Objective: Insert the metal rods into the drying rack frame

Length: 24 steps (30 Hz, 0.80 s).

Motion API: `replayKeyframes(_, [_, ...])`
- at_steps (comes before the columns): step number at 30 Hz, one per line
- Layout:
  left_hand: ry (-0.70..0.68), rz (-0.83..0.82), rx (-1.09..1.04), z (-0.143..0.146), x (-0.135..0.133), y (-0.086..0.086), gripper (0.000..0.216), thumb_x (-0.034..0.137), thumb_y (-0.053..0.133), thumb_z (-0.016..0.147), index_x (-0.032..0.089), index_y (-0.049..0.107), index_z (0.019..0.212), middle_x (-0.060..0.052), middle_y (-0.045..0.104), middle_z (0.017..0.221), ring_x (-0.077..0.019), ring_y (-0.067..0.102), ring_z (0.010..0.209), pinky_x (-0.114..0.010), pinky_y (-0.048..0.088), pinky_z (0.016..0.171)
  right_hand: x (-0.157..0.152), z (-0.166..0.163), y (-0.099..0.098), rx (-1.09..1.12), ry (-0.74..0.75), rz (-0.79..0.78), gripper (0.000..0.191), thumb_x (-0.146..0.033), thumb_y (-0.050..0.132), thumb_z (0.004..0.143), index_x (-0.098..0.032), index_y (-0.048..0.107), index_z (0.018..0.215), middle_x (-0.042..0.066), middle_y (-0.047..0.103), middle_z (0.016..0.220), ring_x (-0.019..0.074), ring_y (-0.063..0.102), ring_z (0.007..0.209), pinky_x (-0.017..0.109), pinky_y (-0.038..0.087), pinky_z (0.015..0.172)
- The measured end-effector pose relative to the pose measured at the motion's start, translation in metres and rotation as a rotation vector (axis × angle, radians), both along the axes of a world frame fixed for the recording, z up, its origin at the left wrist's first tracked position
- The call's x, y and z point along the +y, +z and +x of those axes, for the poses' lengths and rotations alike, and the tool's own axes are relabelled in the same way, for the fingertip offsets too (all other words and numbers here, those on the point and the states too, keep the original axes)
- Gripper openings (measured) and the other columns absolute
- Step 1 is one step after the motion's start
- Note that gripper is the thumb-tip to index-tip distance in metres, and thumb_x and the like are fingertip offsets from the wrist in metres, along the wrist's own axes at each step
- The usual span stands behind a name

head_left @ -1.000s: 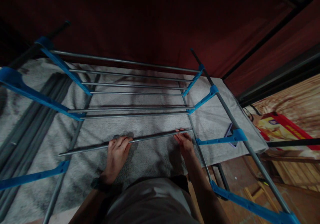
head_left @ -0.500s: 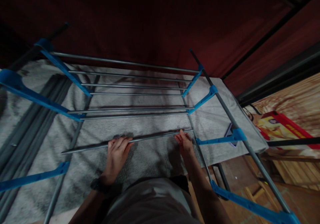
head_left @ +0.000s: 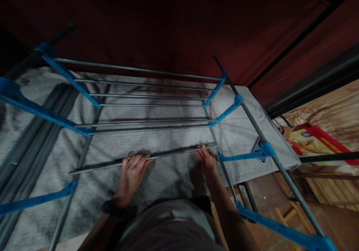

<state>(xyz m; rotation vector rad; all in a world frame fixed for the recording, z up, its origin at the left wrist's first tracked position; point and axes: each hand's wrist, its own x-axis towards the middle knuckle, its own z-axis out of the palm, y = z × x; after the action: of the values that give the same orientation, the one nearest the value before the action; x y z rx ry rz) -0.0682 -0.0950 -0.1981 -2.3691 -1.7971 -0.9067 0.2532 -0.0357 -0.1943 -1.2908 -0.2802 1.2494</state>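
Observation:
Both of my hands grip one loose grey metal rod that runs slantwise across the middle of a rack frame. My left hand is closed over the rod near its middle-left. My right hand is closed on the rod's right end, close to a blue plastic bracket. The rod's left end hangs free above another blue bracket. Several fitted grey rods span the rack further back between blue side arms.
The rack stands over a grey towel-like cloth on a bed. A bundle of dark rods lies on the cloth at the left. A small dark flat object lies at the right. A red-and-yellow box sits at the far right.
The rod and both hands have barely shifted; the rod's left end moved slightly to the right and the view tilted a little.

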Motion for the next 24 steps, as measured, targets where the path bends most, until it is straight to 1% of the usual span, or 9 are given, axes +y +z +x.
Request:
replayKeyframes(5, [-0.010, 0.000, -0.028, 0.0004, 0.0002, 0.0000, 0.029, 0.040, 0.051, 0.109, 0.023, 0.073, 0.118, -0.006, 0.081, 0.098, -0.0269, 0.073, 0.091, -0.042, 0.044, 0.090, -0.0003, 0.0021, -0.0042, -0.001, 0.017, 0.030, 0.033, -0.040, 0.095, 0.068, -0.026, 0.067, 0.080, -0.002, 0.081, 0.084, 0.0181, 0.078, 0.083, 0.031, 0.064, 0.076])
replayKeyframes(9, [-0.012, 0.008, -0.022, 0.0000, -0.0001, -0.0009, 0.027, 0.038, 0.054, 0.107, 0.023, 0.074, 0.117, -0.007, 0.081, 0.098, -0.0273, 0.072, 0.090, -0.042, 0.043, 0.090, -0.0009, 0.0028, -0.0027, 0.038, 0.020, 0.010, 0.032, -0.033, 0.095, 0.065, -0.024, 0.072, 0.086, -0.001, 0.082, 0.089, 0.0181, 0.077, 0.086, 0.030, 0.064, 0.075])
replayKeyframes(13, [-0.021, 0.037, 0.003, 0.0002, 0.0000, -0.0015, 0.025, 0.036, 0.054, 0.108, 0.023, 0.074, 0.115, -0.006, 0.080, 0.096, -0.0279, 0.072, 0.088, -0.043, 0.043, 0.090, -0.0017, 0.0027, -0.0015, 0.061, 0.023, 0.021, 0.031, -0.028, 0.092, 0.067, -0.023, 0.073, 0.092, -0.001, 0.082, 0.091, 0.0173, 0.077, 0.089, 0.029, 0.064, 0.079])
replayKeyframes(18, [-0.030, 0.029, -0.015, 0.0003, 0.0004, -0.0009, 0.023, 0.034, 0.055, 0.107, 0.023, 0.074, 0.114, -0.006, 0.080, 0.097, -0.0265, 0.072, 0.089, -0.042, 0.043, 0.090, -0.0022, 0.0026, -0.0015, 0.057, 0.041, 0.036, 0.026, -0.026, 0.089, 0.072, -0.023, 0.072, 0.091, 0.000, 0.081, 0.093, 0.0174, 0.076, 0.090, 0.031, 0.064, 0.082])
replayKeyframes(24, [-0.027, 0.055, -0.033, -0.0011, 0.0004, -0.0029, 0.021, 0.033, 0.058, 0.106, 0.024, 0.074, 0.113, -0.007, 0.081, 0.099, -0.0269, 0.073, 0.091, -0.043, 0.044, 0.092, -0.0032, 0.0025, 0.0002, 0.085, 0.048, 0.051, 0.025, -0.025, 0.088, 0.067, -0.025, 0.073, 0.087, 0.000, 0.081, 0.093, 0.0173, 0.075, 0.092, 0.029, 0.064, 0.081])
